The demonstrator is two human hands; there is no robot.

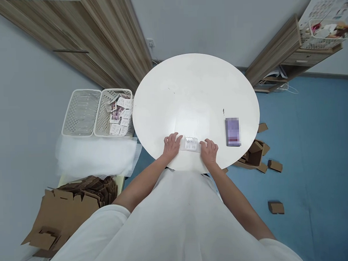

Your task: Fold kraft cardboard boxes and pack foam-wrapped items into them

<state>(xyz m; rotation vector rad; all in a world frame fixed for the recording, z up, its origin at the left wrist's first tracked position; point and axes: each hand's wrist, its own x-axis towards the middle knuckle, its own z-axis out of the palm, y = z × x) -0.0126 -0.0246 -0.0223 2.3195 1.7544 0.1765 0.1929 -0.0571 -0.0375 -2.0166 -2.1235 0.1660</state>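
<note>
On the near edge of the round white table lies a small flat pack, white with a shiny see-through surface, on a whitish strip that reaches out on both sides. My left hand is closed on the strip's left end, fingers curled and pointing away from me. At the right end my right hand holds the strip with bent fingers and thumb. The pack's exact kind is too small to make out. A purple blurred item lies to the right of my right hand.
Left of the table stand a basket of printed packs and a basket of transparent plastic pieces. Nearer are thin white sheets and flattened cardboard boxes. An open carton and small brown boxes lie on the blue floor.
</note>
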